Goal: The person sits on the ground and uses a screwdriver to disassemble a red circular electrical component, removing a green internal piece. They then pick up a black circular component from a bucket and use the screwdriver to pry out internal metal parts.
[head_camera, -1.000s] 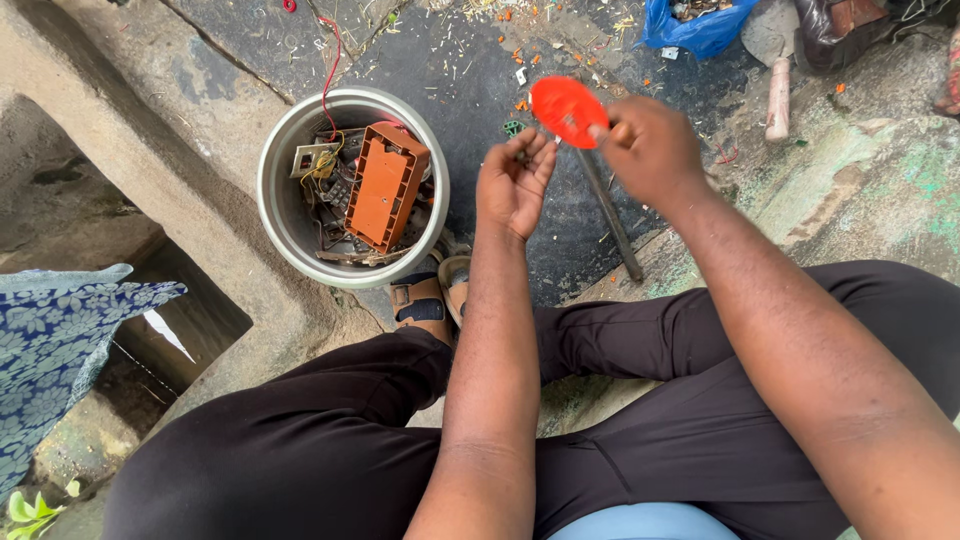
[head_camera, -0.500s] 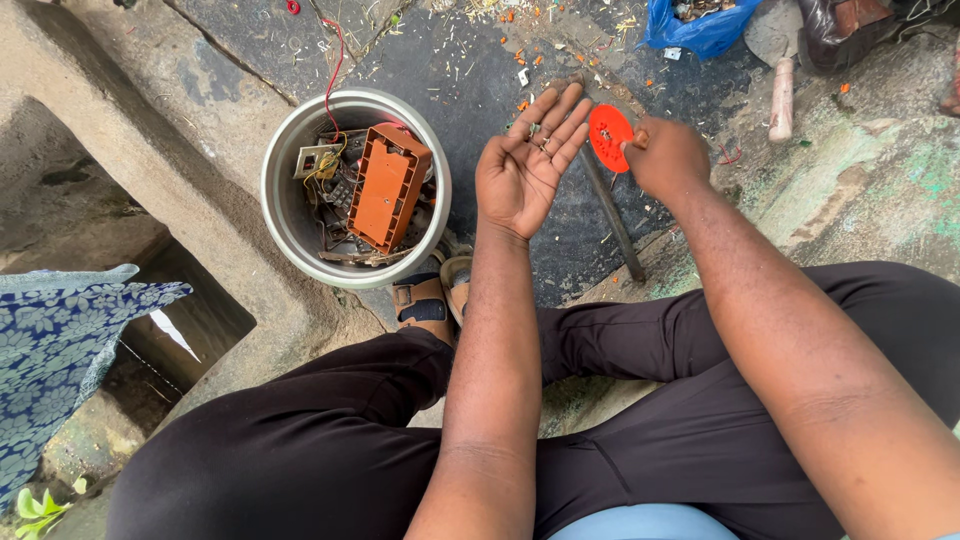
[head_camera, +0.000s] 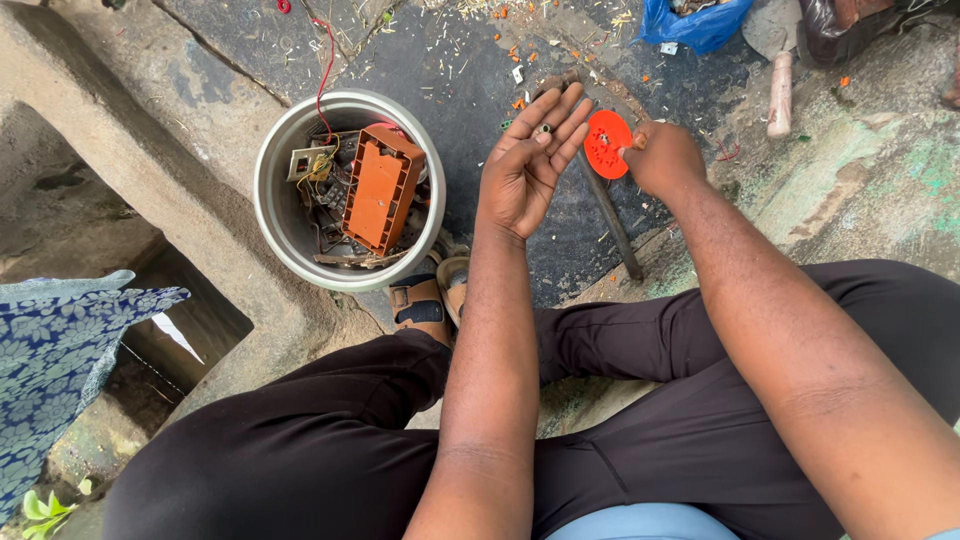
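My left hand (head_camera: 528, 165) is held palm up with fingers spread, and a small dark metal piece (head_camera: 543, 129) rests on the fingertips. My right hand (head_camera: 662, 158) grips a round orange-red plastic disc (head_camera: 606, 143) just to the right of the left fingers. Both hands hover over dark ground littered with orange scraps. A metal bowl (head_camera: 275, 205) stands to the left of my left hand and holds an orange plastic block (head_camera: 381, 188), wires and other electrical scrap.
A long dark metal rod (head_camera: 612, 220) lies on the ground under my hands. A blue plastic bag (head_camera: 694, 24) and a wooden-handled tool (head_camera: 780, 78) lie at the back right. A blue patterned cloth (head_camera: 55, 345) hangs at the left beside a concrete ledge. My sandalled foot (head_camera: 425, 300) is by the bowl.
My left hand has opened flat, palm up, showing the small piece. My right hand has carried the orange disc down and to the right, beside the left fingers.
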